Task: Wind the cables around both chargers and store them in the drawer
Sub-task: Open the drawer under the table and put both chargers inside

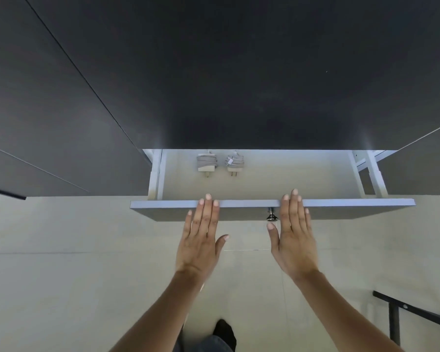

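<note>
We see even, soft daylight on the pale floor [61, 250], while the dark cabinet top [239, 72] stays dim and nearly featureless. Wide-angle distortion bends straight edges near the frame borders. The open drawer [264, 184] interior is brightly lit; slight motion blur softens the wrists.
</note>
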{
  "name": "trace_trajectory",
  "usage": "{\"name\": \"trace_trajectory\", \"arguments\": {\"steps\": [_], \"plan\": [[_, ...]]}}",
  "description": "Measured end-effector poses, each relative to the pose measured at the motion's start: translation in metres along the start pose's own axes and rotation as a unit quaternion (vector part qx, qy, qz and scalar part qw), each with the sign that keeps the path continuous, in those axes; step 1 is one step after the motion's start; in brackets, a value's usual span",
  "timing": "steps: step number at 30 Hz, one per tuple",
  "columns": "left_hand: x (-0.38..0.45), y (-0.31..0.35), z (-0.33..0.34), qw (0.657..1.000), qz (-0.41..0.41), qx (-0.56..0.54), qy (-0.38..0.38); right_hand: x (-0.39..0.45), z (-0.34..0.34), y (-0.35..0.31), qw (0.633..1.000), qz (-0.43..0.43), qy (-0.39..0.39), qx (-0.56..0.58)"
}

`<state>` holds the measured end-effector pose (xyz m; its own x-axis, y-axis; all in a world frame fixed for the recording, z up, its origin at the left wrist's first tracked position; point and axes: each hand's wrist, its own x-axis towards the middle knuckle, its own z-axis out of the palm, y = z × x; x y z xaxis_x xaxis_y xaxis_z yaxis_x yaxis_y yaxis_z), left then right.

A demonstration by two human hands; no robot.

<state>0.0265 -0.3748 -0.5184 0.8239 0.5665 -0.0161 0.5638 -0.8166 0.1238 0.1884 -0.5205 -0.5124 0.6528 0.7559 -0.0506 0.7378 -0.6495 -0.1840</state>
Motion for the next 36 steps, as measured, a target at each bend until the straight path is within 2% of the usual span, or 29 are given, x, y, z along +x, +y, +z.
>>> {"name": "trace_trajectory", "arguments": {"steps": [8, 12, 16, 21, 36], "plan": [[0.047, -0.007, -0.002, 0.999, -0.027, 0.017, 0.018, 0.051, 0.003, -0.002, 1.000, 0.001, 0.014, -0.019], [0.065, -0.018, 0.000, 0.997, -0.036, 0.059, 0.027, 0.073, 0.004, -0.001, 0.999, -0.007, 0.024, -0.025], [0.076, -0.031, 0.003, 0.997, -0.043, 0.068, 0.002, 0.085, 0.012, 0.004, 0.998, -0.008, 0.016, -0.056], [0.089, -0.035, 0.008, 0.996, -0.073, 0.030, -0.030, 0.101, 0.020, -0.001, 0.997, 0.012, 0.021, -0.067], [0.106, -0.039, 0.004, 0.996, -0.053, 0.042, -0.051, 0.114, 0.021, 0.000, 0.995, 0.033, 0.017, -0.089]]}}
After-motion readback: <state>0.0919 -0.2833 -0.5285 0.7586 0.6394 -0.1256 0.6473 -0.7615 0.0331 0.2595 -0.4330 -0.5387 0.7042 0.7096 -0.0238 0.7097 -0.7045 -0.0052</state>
